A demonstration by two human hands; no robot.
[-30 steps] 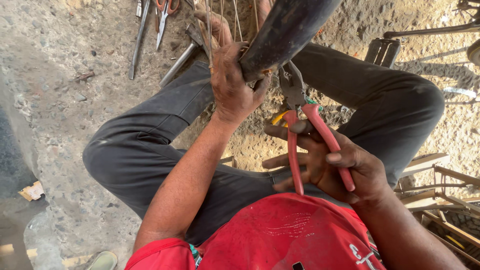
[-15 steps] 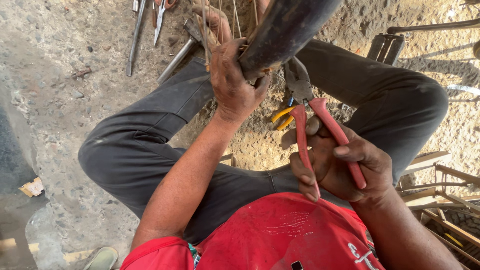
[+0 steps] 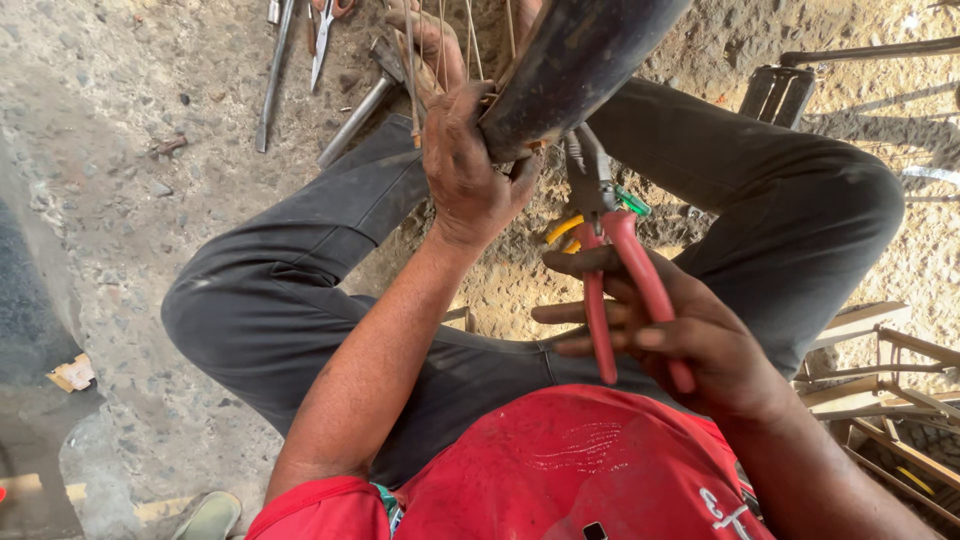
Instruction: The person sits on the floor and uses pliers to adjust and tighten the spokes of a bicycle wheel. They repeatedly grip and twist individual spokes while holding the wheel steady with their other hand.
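now my left hand (image 3: pixel 470 165) stays clamped on the tyre (image 3: pixel 575 65) up top by the spokes (image 3: pixel 440 40). right hand (image 3: pixel 690 335) has re-gripped the pliers (image 3: pixel 610 250) lower on the red handles, nose up under the tyre.

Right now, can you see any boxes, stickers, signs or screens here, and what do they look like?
No boxes, signs or screens show.
White marks: printed on the red shirt, lower right, near the right hand; small and curly.
Scrap: on the ground at left, crumpled, pale tan; whether it is packaging is unclear.
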